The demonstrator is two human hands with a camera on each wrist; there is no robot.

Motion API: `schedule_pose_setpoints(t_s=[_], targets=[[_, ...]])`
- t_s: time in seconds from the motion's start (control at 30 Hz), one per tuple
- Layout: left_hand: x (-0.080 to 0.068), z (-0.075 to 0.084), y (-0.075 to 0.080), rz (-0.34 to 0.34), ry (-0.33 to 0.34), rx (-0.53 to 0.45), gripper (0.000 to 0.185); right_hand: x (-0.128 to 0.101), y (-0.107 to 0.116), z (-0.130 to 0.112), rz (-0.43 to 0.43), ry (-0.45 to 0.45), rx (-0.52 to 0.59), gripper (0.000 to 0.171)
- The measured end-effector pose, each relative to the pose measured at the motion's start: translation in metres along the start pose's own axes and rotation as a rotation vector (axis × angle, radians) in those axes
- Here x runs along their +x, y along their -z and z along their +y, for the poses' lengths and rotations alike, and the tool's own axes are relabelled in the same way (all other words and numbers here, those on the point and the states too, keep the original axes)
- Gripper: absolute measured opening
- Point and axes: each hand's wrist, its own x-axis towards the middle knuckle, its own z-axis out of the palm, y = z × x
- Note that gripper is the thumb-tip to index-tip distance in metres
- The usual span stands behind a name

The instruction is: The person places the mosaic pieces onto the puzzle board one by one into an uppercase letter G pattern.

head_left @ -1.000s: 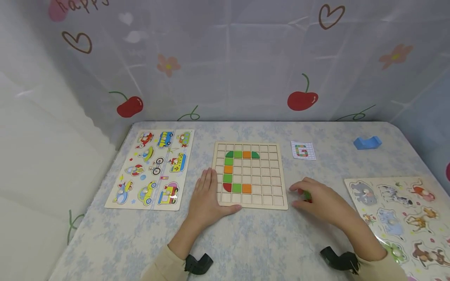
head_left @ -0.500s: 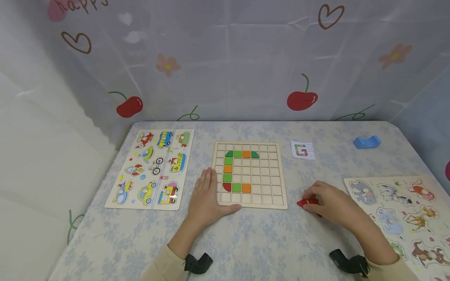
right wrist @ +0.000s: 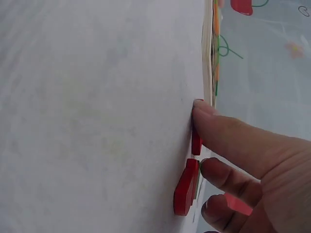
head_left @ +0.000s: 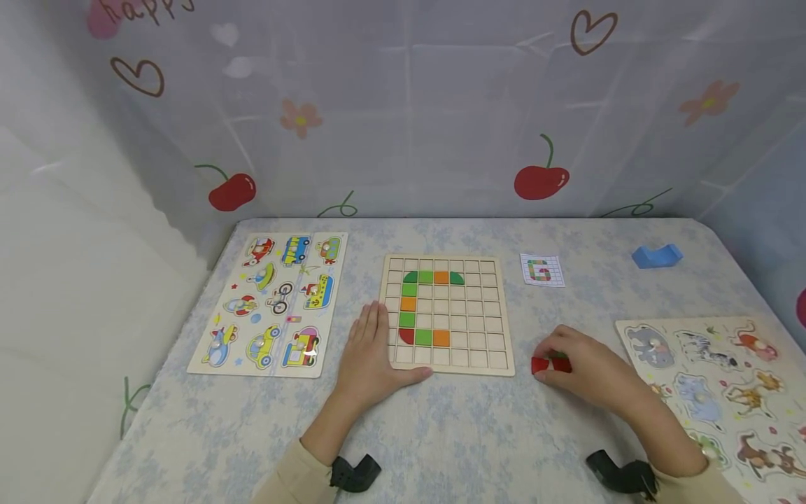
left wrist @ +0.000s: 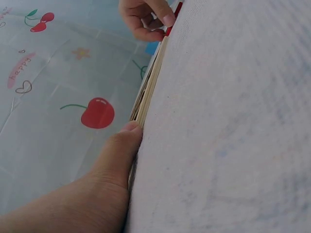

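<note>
My left hand [head_left: 366,357] lies flat at the left edge of a wooden grid board [head_left: 510,350], fingers straight, thumb along its near edge. Set in the grid, green, orange and red tiles form a C-like outline, with an orange tile [head_left: 441,338] ending its lower row. To the right of the board, my right hand [head_left: 588,367] pinches a small red tile [head_left: 539,365] between thumb and index finger, low over the table. Beneath its other fingers lies a second red piece [right wrist: 183,191], with a bit of green [right wrist: 197,177] behind it, partly hidden.
A vehicle puzzle [head_left: 271,304] lies to the left, an animal puzzle [head_left: 667,350] to the right. Behind my right hand is a small pattern card [head_left: 554,260]; a blue notched block [head_left: 658,257] stands farther back. A printed curtain [head_left: 403,140] hangs behind the table.
My right hand has moved slightly right, away from the board, and down to the table. The red pieces, bunched together half a second ago, now show apart, one pinched. My left hand stays put.
</note>
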Motion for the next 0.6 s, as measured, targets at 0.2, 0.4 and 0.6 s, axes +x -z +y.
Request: schedule_pose_setpoints(t_s=[0.2,0.4,0.6], targets=[[0.001,-0.001,-0.001,-0.011,0.002,0.007,0.135,0.001,-0.002,0.0,-0.034,0.001,0.12,0.019],[0.001,-0.001,-0.001,-0.007,-0.002,0.008,0.135,0.007,0.0,0.0,-0.08,-0.019,0.266,0.016],[0.0,-0.001,0.0,-0.006,-0.001,0.004,0.135,0.029,-0.002,-0.015,-0.092,0.003,0.354,0.016]])
